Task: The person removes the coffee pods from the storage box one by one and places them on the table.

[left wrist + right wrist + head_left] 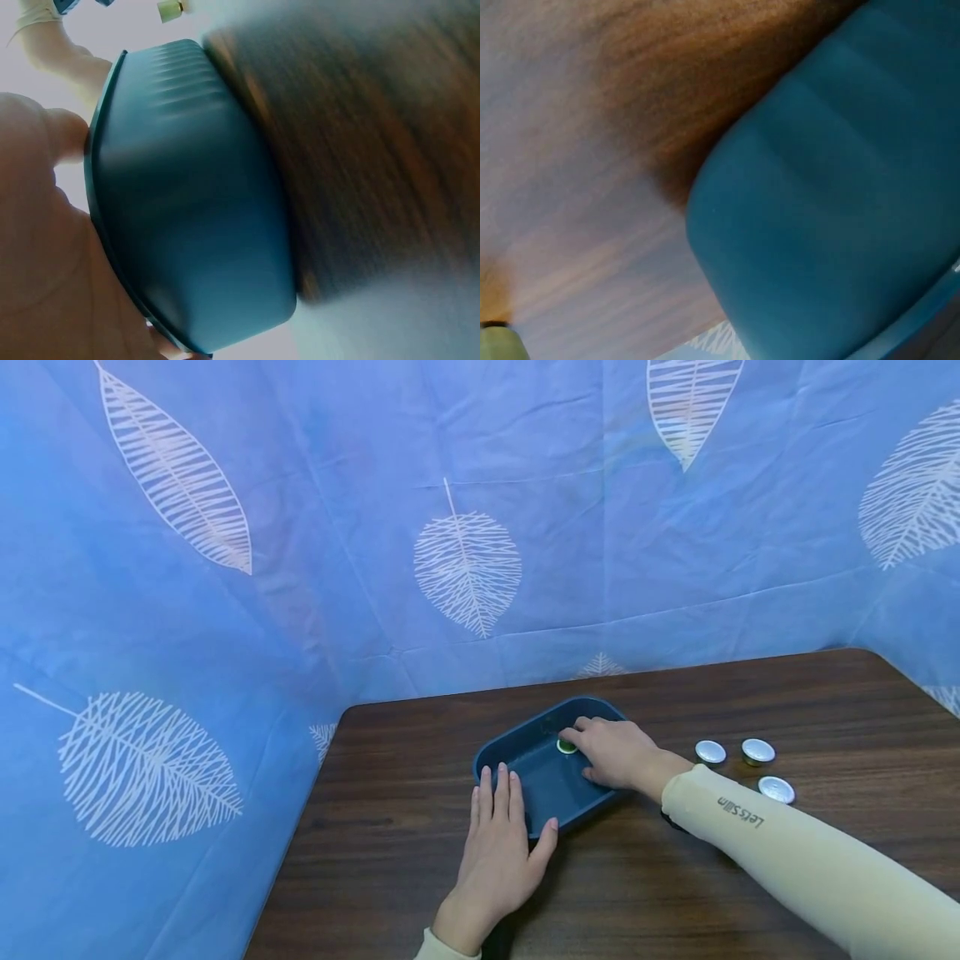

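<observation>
A dark blue rectangular tray (542, 781) sits at an angle on the wooden table. My left hand (501, 852) rests over its near left rim, fingers straight and reaching inside, thumb apart at the near edge. In the left wrist view, the palm lies against the rim of the tray (187, 195). Inside the tray, my right hand (617, 752) has its fingertips on a small green cup (566, 747) with a white rim, low over the tray's floor. The fingers partly cover this cup. The right wrist view shows only the tray's outer wall (832, 187) beside the table.
To the right of the tray stand three small cups with silvery lids: one nearest the right wrist (710, 752), one farther right (758, 752) and one closer to the sleeve (776, 790). A blue cloth with white leaf prints (360, 527) hangs behind the brown table (375, 827).
</observation>
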A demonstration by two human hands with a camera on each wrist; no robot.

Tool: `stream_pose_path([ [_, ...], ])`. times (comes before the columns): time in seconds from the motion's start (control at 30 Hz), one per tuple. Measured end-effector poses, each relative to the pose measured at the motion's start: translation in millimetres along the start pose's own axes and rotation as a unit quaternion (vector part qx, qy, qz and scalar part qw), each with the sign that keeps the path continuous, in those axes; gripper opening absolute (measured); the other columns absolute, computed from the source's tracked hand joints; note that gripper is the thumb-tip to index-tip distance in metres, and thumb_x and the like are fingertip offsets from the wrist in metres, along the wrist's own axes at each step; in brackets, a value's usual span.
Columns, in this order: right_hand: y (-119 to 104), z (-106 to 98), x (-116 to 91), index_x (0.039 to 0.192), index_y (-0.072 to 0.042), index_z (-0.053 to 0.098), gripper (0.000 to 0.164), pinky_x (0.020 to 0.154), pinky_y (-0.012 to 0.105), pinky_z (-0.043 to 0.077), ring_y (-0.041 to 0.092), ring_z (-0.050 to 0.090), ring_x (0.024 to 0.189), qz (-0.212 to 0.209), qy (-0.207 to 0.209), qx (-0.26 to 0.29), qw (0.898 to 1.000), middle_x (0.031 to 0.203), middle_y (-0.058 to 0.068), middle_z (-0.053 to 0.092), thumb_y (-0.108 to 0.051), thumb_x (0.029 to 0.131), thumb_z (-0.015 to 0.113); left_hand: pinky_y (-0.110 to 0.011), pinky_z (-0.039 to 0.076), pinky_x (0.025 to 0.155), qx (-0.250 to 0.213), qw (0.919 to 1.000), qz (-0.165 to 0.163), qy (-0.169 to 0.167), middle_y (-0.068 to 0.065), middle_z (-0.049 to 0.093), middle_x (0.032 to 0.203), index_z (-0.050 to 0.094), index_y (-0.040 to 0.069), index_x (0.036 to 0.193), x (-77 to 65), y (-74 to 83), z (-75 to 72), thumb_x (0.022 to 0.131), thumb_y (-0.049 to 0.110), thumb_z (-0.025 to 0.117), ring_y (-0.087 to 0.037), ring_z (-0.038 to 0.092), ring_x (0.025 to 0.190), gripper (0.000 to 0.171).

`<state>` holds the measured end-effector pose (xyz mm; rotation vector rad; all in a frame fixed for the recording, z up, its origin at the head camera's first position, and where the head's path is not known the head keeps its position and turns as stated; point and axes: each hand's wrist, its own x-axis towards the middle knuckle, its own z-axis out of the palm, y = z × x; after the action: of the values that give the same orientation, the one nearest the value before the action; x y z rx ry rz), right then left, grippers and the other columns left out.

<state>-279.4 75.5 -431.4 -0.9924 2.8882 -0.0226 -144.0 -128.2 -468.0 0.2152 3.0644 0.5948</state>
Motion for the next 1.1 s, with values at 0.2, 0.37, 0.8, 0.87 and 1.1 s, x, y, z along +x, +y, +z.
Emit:
stream_pose_path([
  [0.2, -1.4, 3.8, 0.5, 0.149, -0.008, 0.062, 0.062, 0.096, 0.053, 0.064, 0.035, 0.07, 0.127, 0.0, 0.003, -0.006, 1.0, 0.141, 0.019, 0.068, -0.029, 0.094, 0.084, -0.06, 0.013, 0.136, -0.002, 1.0, -0.001, -0.003, -0.015, 0.015, 0.182, 0.028, 0.004, 0.17, 0.6, -0.5, 0.8, 0.109, 0.059, 0.047, -0.038, 0.003, 0.17, 0.084],
  [0.37, -1.4, 6.8, 1.0, 0.149, -0.007, 0.061, 0.064, 0.097, 0.053, 0.064, 0.035, 0.07, 0.127, 0.001, 0.007, -0.003, 1.0, 0.141, 0.019, 0.069, -0.03, 0.094, 0.085, -0.06, 0.014, 0.136, -0.001, 1.0, 0.003, 0.002, -0.016, 0.015, 0.182, 0.028, 0.004, 0.17, -0.2, -1.6, 1.6, 0.109, 0.06, 0.046, -0.038, 0.003, 0.17, 0.085],
  [0.8, -0.1, 6.9, 2.2, 0.15, -0.005, 0.058, 0.063, 0.096, 0.051, 0.064, 0.036, 0.071, 0.125, -0.01, 0.002, 0.012, 1.0, 0.14, 0.021, 0.068, -0.025, 0.095, 0.083, -0.059, 0.013, 0.136, 0.002, 1.0, 0.006, 0.007, -0.015, 0.015, 0.182, 0.026, 0.004, 0.17, -0.2, -1.0, 1.6, 0.109, 0.059, 0.046, -0.038, 0.002, 0.17, 0.085],
  [0.87, -0.1, 7.2, 2.7, 0.15, -0.005, 0.057, 0.062, 0.095, 0.051, 0.064, 0.035, 0.072, 0.122, -0.011, 0.0, 0.014, 1.0, 0.138, 0.021, 0.069, -0.025, 0.096, 0.082, -0.059, 0.013, 0.136, 0.002, 1.0, 0.005, 0.006, -0.015, 0.015, 0.182, 0.026, 0.004, 0.17, 0.0, -1.1, 1.9, 0.109, 0.059, 0.046, -0.038, 0.002, 0.17, 0.085],
  [1.1, 0.5, 7.1, 5.9, 0.147, -0.005, 0.057, 0.056, 0.088, 0.047, 0.066, 0.031, 0.076, 0.111, -0.014, 0.005, 0.004, 1.0, 0.129, 0.019, 0.075, -0.02, 0.098, 0.08, -0.059, 0.014, 0.136, 0.003, 1.0, 0.003, 0.004, -0.015, 0.017, 0.182, 0.027, 0.004, 0.17, 0.0, -0.7, 2.7, 0.109, 0.06, 0.046, -0.037, 0.003, 0.17, 0.085],
])
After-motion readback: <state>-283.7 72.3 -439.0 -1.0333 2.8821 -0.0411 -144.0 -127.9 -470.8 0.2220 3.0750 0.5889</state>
